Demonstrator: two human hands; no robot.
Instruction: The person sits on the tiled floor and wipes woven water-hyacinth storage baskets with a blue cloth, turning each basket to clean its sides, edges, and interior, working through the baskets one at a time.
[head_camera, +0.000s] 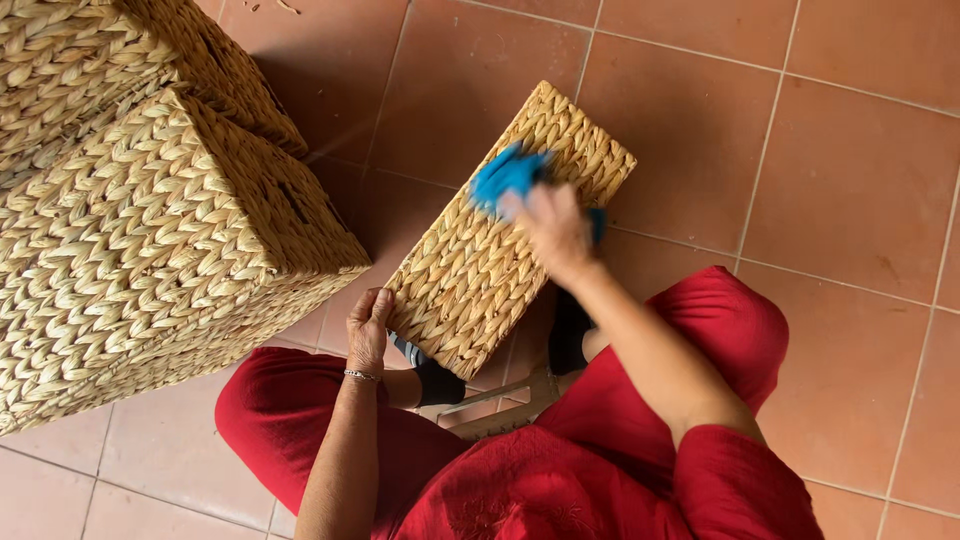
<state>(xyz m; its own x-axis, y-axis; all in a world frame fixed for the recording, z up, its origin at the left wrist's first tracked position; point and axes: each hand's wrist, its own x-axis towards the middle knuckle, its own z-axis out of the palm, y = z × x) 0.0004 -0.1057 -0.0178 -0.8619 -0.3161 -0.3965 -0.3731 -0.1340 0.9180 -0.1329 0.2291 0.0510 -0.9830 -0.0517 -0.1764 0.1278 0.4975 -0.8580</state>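
Tiled floor (850, 180); blurred right hand (555, 228), cloth (505, 172).

You had only one view, from the camera on your head, and it looked almost straight down past your chest to the tiled floor (850, 150). It sat close: your red-clad knees filled the bottom edge, and the woven basket (500, 240) you worked on lay at the centre of the frame. A stack of larger woven baskets (140, 220) crowded the left side, cut off by the frame. No second view shared the scene.
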